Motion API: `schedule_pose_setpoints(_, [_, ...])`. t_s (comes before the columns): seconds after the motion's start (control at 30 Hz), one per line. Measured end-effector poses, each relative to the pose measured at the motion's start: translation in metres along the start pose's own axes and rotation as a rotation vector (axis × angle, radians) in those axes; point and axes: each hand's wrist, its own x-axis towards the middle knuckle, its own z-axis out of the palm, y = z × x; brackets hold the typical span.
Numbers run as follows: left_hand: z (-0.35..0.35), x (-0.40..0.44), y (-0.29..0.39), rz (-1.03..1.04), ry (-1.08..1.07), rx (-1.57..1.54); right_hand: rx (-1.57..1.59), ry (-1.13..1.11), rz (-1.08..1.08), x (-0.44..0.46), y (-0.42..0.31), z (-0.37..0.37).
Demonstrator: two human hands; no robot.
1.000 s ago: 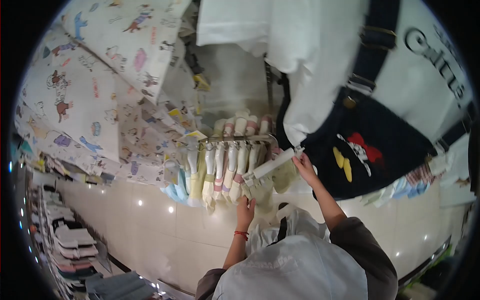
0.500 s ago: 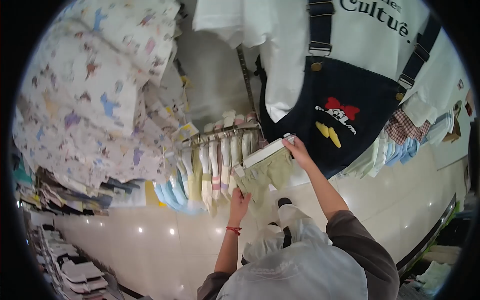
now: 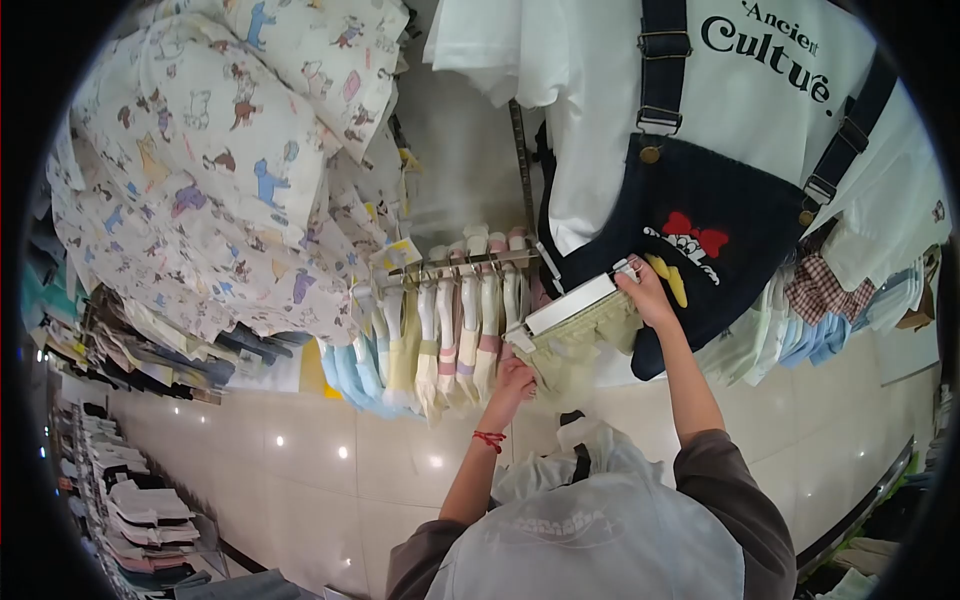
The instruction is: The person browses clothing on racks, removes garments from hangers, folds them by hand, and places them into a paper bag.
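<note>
A pair of light green shorts (image 3: 572,352) hangs from a white clip hanger (image 3: 572,306), tilted with its right end higher. My right hand (image 3: 648,293) is closed around that right end, beside the clip. At the lower left edge of the shorts, my left hand (image 3: 514,382) is closed with its fingertips pinching the cloth; a red bracelet (image 3: 491,440) circles the wrist. Just left of the shorts, several small garments (image 3: 445,340) in white, yellow, pink and blue hang from a metal rail (image 3: 460,266).
White animal-print clothes (image 3: 220,170) fill the upper left. A dark overall dress (image 3: 690,180) over a white T-shirt (image 3: 745,60) hangs behind my right hand. More clothes (image 3: 820,300) hang farther right. Stacked garments (image 3: 150,515) lie lower left, beyond the tiled floor (image 3: 330,470).
Both hands, the hanger and the shorts have shifted right in view, along with the whole scene. The shorts appear turned more edge-on and bunched.
</note>
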Motion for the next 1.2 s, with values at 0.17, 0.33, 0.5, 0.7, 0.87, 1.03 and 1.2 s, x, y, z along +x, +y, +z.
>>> schedule_pose_setpoints(0.17, [0.02, 0.0, 0.035, 0.194, 0.106, -0.107, -0.13, -0.178, -0.07, -0.005, -0.003, 0.002])
schedule_pose_setpoints(0.33, [0.011, 0.007, 0.044, 0.226, 0.081, 0.018, 0.092, -0.196, 0.005, -0.006, -0.013, 0.013])
schedule_pose_setpoints(0.5, [0.025, -0.014, 0.068, 0.218, 0.132, -0.005, 0.303, -0.192, 0.176, -0.004, -0.023, 0.018])
schedule_pose_setpoints(0.7, [0.03, -0.056, 0.091, 0.492, 0.421, 0.228, 0.166, -0.561, 0.129, 0.013, -0.001, 0.031])
schedule_pose_setpoints(0.87, [0.051, -0.088, 0.104, 0.582, 0.499, 0.424, 0.053, -0.563, -0.068, 0.022, -0.013, 0.048])
schedule_pose_setpoints(1.03, [0.07, -0.108, 0.108, 0.618, 0.496, 0.577, 0.047, -0.494, -0.119, 0.031, -0.01, 0.044])
schedule_pose_setpoints(1.2, [0.104, -0.099, 0.084, 0.514, 0.319, 0.399, -0.413, -0.225, -0.299, 0.035, -0.011, 0.043])
